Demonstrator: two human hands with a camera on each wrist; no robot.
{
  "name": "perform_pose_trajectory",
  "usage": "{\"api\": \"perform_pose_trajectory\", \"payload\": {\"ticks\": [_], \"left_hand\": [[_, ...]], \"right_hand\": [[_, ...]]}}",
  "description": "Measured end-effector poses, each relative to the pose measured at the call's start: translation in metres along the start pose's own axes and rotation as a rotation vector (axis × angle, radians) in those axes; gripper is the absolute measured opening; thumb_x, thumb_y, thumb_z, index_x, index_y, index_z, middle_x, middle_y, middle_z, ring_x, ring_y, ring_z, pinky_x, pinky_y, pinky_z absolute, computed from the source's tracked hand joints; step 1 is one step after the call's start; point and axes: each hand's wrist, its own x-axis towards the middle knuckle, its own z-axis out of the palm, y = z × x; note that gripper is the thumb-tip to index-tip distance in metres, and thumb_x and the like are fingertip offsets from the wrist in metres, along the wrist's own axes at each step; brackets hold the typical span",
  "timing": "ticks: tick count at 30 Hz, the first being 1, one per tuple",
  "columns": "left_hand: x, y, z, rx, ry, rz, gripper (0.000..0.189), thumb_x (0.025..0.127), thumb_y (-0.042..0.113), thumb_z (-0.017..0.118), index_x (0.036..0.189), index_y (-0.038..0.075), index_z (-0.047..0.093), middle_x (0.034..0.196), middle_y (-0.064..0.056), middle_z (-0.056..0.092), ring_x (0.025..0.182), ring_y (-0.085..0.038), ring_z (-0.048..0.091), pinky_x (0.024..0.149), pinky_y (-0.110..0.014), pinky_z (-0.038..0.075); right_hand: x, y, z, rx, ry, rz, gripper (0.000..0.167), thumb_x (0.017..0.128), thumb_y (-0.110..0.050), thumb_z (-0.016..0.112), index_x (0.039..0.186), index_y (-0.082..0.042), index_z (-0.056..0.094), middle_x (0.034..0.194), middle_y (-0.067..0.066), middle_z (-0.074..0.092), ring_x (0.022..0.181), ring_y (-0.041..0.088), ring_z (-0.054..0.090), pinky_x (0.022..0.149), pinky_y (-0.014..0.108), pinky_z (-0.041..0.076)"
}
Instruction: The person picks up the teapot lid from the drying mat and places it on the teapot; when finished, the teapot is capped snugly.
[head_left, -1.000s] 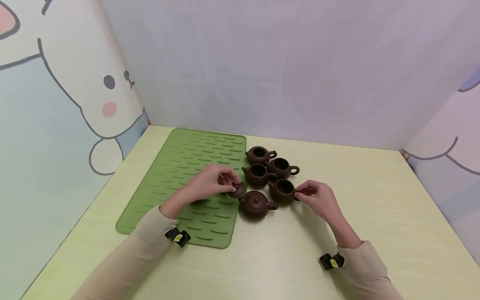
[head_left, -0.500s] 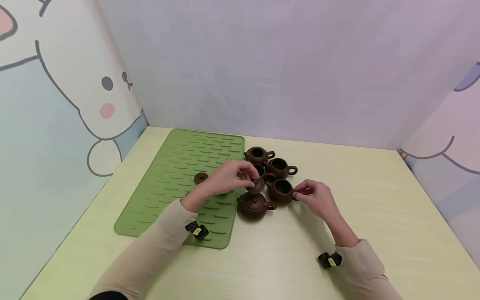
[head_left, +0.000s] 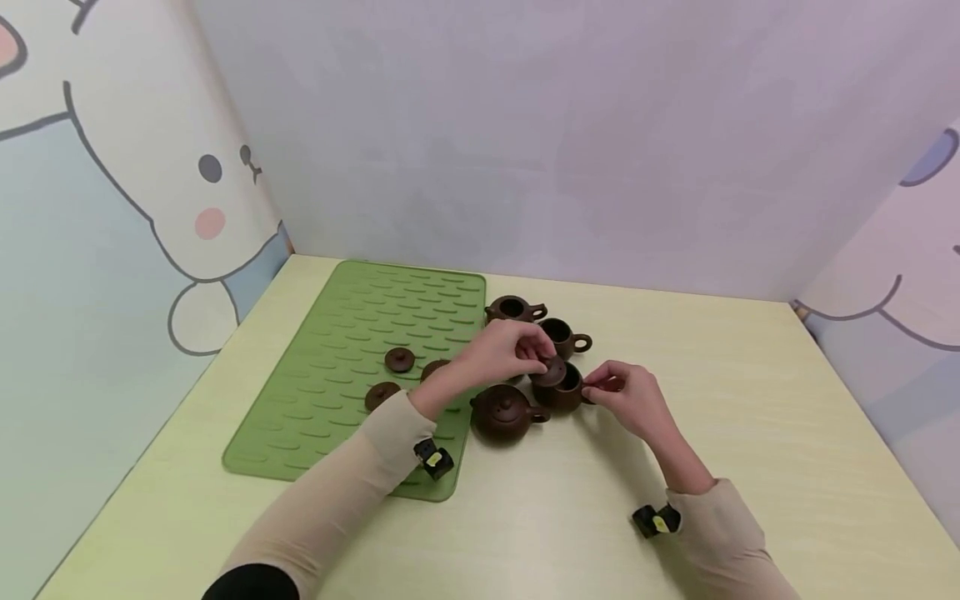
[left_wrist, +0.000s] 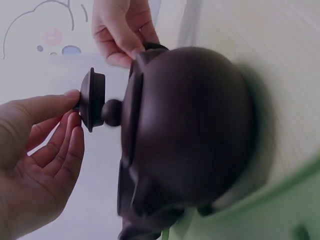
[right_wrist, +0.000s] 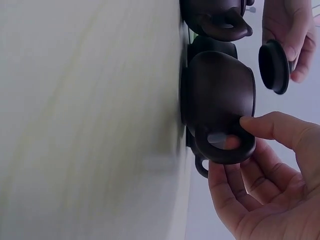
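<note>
Taking the lidded teapot (head_left: 501, 417) as my mark, the open teapot (head_left: 557, 400) I am working on stands on the counter (head_left: 547, 508) just to its right and slightly beyond. My right hand (head_left: 632, 404) pinches that pot's handle (right_wrist: 225, 159) between thumb and fingers; a light, steady hold should do, since any twist could knock the other open pots (head_left: 528, 312) farther beyond the lidded teapot. My left hand (head_left: 504, 350) pinches a lid (head_left: 551, 372) by its knob, raised above and to the right of the lidded teapot. The lid is apart from the rim beneath and sits offset toward the lidded teapot's side, so I judge it best to ease it rightward, level it, and lower its inner collar straight into the mouth. If the collar catches, a small turn should serve better than pressing. My left sleeve (head_left: 360, 479) ought to clear the loose lids (head_left: 400, 360) on the green mat (head_left: 420, 292), left of the lidded teapot.
</note>
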Motion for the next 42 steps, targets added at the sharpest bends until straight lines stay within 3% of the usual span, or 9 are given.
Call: {"api": "perform_pose_trajectory", "payload": {"ticks": [8,16,22,31,38,42], "left_hand": [[0.019,0.004,0.015,0.035,-0.016,-0.019,0.013,0.089,0.009,0.074,0.103,0.011,0.072,0.099,-0.001,0.074,0.085,-0.008,0.067,0.075,-0.014,0.054],[0.024,0.001,0.027,0.085,-0.018,-0.053,0.016,0.089,0.008,0.075,0.104,0.012,0.073,0.097,0.000,0.075,0.085,-0.007,0.068,0.074,-0.013,0.053],[0.025,0.003,0.030,0.073,-0.011,-0.073,0.017,0.088,0.007,0.075,0.104,0.010,0.072,0.098,-0.003,0.074,0.088,-0.012,0.069,0.076,-0.014,0.053],[0.020,0.006,0.026,0.079,-0.040,-0.089,0.020,0.091,0.009,0.072,0.111,0.012,0.072,0.106,0.000,0.074,0.093,-0.010,0.068,0.079,-0.014,0.054],[0.013,0.005,0.013,0.038,0.006,-0.057,0.020,0.092,0.008,0.071,0.112,0.010,0.071,0.105,-0.002,0.073,0.093,-0.011,0.068,0.080,-0.016,0.055],[0.009,0.006,0.003,0.034,0.032,-0.044,0.020,0.092,0.008,0.071,0.112,0.006,0.071,0.103,-0.004,0.073,0.092,-0.013,0.069,0.079,-0.016,0.055]], "right_hand": [[0.001,-0.001,-0.001,0.001,0.000,0.027,0.010,0.086,-0.009,0.075,0.094,-0.003,0.074,0.092,0.012,0.075,0.074,0.007,0.062,0.060,0.022,0.048],[0.001,-0.002,0.000,0.012,-0.004,0.021,0.011,0.087,-0.009,0.075,0.095,-0.003,0.074,0.092,0.013,0.075,0.075,0.008,0.062,0.060,0.023,0.047],[0.001,-0.001,-0.001,0.012,0.001,0.015,0.010,0.086,-0.008,0.074,0.094,-0.003,0.073,0.090,0.012,0.074,0.073,0.006,0.061,0.059,0.023,0.047],[0.000,0.000,-0.001,-0.028,-0.017,0.008,0.013,0.088,-0.011,0.074,0.099,-0.003,0.073,0.094,0.012,0.075,0.080,0.009,0.064,0.063,0.022,0.047],[0.000,0.000,-0.006,-0.054,-0.036,-0.008,0.017,0.091,-0.018,0.073,0.102,-0.005,0.074,0.097,0.011,0.076,0.091,0.022,0.070,0.067,0.026,0.049],[0.002,0.000,-0.008,-0.047,-0.018,0.002,0.022,0.094,-0.027,0.069,0.102,-0.007,0.075,0.098,0.009,0.076,0.093,0.022,0.071,0.072,0.028,0.050]]}}
